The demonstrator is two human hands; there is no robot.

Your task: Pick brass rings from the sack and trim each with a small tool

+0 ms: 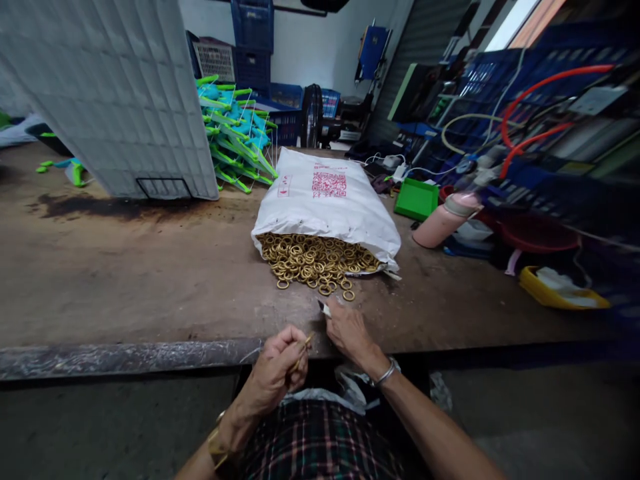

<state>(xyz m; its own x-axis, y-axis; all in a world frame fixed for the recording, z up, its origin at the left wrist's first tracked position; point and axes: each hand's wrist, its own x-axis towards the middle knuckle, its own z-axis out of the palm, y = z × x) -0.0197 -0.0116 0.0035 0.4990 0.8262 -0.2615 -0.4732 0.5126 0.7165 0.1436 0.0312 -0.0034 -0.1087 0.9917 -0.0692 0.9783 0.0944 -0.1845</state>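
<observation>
Gold-coloured ring (309,340), probably light, stiff and best gripped by its rim, was pinched in the left hand (281,363), while the right hand (349,333) clasped a dark-tipped object (323,307).

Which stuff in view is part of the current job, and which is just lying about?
Likely in the job:
- gold-coloured piece in the left hand
- dark-tipped item in the right hand
- gold-coloured rings
- white sack

Apparently lying about:
- pink bottle
- green tray
- yellow tray
</observation>
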